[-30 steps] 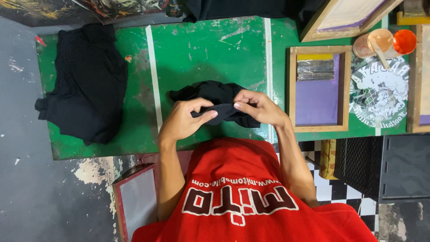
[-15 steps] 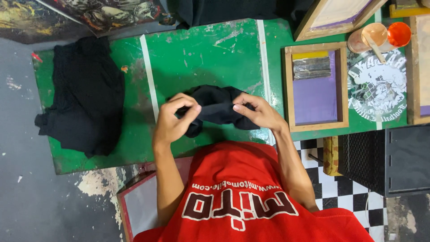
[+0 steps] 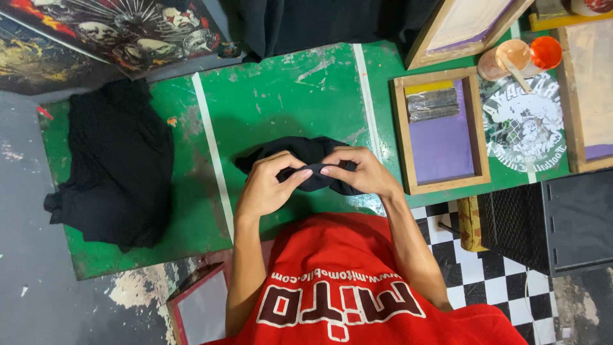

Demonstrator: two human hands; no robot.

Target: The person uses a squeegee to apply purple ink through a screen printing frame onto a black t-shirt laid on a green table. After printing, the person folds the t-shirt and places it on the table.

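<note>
The fingers (image 3: 300,174) of the left hand (image 3: 265,188) are curled shut on the near edge of a small, soft, crumpled black cloth garment (image 3: 300,153), thumb and fingertips pinching the fabric. The fingers (image 3: 329,169) of the right hand (image 3: 364,174) close on the same edge, and the two sets of fingertips nearly touch at the middle. The garment is bunched in loose folds, held just over the near edge of the green painted worktop (image 3: 287,96), at the centre of the view.

The worktop is flat, scuffed and chipped, with two white painted stripes running across it. At 9 o'clock from the hands lies a larger heap of limp black fabric (image 3: 115,166), draped over the worktop's left end. At 3 o'clock, just beside the right hand, sits a rectangular wooden-framed printing screen with a purple mesh (image 3: 444,134), and a dark flat bar rests in its upper part. Beyond it at 2 o'clock lies a round white print on the green surface (image 3: 527,128), and above that an orange-lidded plastic tub with a wooden stick (image 3: 520,57). At 6 o'clock the person's red printed shirt (image 3: 357,281) fills the lower frame, over a black-and-white chequered floor (image 3: 498,281).
</note>
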